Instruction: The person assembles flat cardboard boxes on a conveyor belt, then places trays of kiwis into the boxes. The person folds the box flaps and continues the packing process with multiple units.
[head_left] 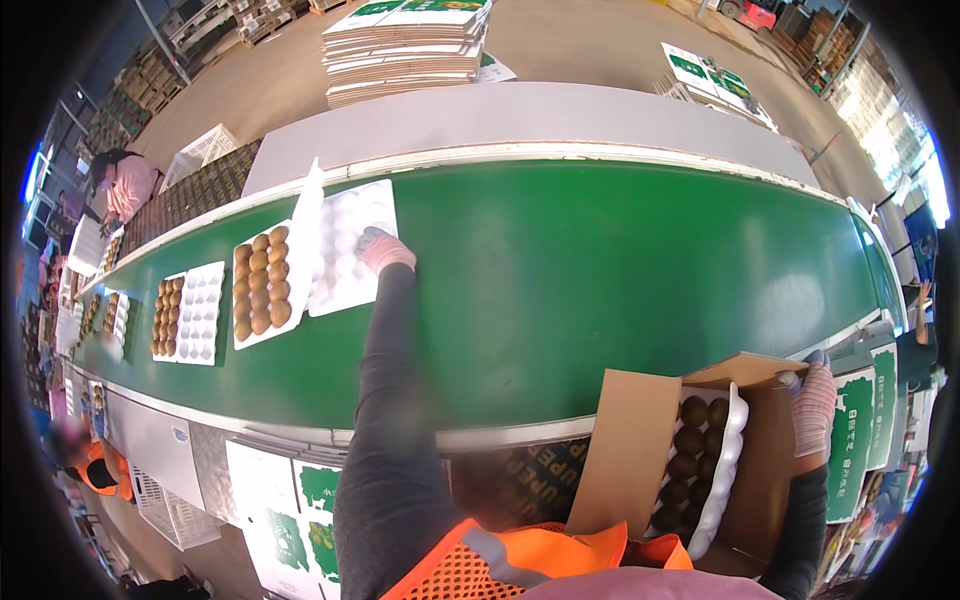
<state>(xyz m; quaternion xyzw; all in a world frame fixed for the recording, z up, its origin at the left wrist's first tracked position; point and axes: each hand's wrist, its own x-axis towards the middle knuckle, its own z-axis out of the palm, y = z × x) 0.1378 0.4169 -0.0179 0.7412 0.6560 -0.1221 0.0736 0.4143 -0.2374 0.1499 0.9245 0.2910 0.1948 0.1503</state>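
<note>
A green conveyor belt (pixel 620 290) spans the view; at its near edge stands an open cardboard box (pixel 625 440) with a white tray of brown fruit inside. On the belt, left of centre, lies an empty white tray (pixel 345 280), touched by the left hand (pixel 387 252) — fingers partly bent, grip unclear. The right hand (pixel 812 405) is closed on the box's far right corner. Round brown fruit (pixel 260 283) fill the tray just left.

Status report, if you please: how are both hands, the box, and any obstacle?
Left gloved hand at white molded tray, on green conveyor belt. Right gloved hand at open cardboard box. Round brown fruit inside. No obstacle seen.
</note>
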